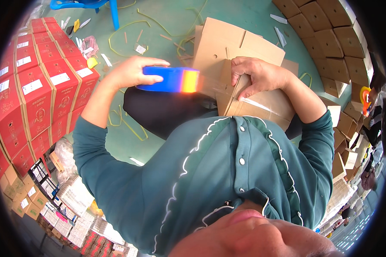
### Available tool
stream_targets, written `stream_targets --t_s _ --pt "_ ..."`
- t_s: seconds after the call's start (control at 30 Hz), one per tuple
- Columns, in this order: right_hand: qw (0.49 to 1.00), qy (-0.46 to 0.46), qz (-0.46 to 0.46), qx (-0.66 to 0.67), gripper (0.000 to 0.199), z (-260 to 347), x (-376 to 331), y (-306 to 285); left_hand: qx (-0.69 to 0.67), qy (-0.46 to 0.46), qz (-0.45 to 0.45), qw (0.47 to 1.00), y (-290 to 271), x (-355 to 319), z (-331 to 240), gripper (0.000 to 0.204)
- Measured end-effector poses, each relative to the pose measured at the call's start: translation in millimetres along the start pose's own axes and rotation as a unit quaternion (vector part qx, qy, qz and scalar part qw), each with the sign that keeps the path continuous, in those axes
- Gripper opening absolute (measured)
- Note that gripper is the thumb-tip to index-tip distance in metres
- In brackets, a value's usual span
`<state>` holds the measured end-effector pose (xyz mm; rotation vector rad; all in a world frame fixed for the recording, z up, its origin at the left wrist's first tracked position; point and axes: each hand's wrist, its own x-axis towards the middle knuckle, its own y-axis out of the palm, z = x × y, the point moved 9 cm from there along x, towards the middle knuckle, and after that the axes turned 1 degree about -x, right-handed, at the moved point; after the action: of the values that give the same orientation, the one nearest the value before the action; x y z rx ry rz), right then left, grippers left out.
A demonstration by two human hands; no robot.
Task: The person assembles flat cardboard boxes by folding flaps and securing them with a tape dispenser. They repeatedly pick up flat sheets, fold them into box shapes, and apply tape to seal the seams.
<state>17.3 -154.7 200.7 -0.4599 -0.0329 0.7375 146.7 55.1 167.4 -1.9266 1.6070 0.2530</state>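
My left hand (143,73) is closed round a blue tape dispenser (169,80) with an orange-yellow end, blurred by motion. A strip of clear tape (214,85) seems to stretch from that end to a brown cardboard box (266,112) in front of my body. My right hand (261,75) grips the box's upper edge, with its thumb pressed near a shiny strip on the cardboard. Large cardboard panels (221,38) extend beyond the box; whether they belong to it I cannot tell.
Stacked red cartons (34,83) stand at the left, and brown cartons (326,38) at the far right. A blue plastic stool (83,4) is at the far left. Yellow straps (116,43) and scraps litter the green floor (167,21). A black hand cart (45,180) stands at the near left.
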Motion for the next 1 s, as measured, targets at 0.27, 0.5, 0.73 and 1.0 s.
stream_targets --t_s 0.27,0.5,0.73,1.0 --pt "0.991 -0.007 -0.043 -0.128 0.04 13.1 -8.9 -4.8 0.165 0.088 0.058 0.981 63.9 73.0 -68.0 0.047" --pt "0.895 -0.099 -0.055 -0.432 0.06 39.2 -3.3 56.3 0.231 0.072 -0.017 0.97 69.0 59.1 -106.6 0.041" --pt "0.92 0.019 -0.008 -0.39 0.046 -4.3 27.4 104.9 0.466 -0.024 -0.006 0.884 77.6 113.1 -103.0 0.033" --pt "0.936 -0.025 0.016 -0.351 0.044 24.6 35.3 116.3 0.434 0.138 -0.252 0.854 59.0 164.9 -98.7 0.047"
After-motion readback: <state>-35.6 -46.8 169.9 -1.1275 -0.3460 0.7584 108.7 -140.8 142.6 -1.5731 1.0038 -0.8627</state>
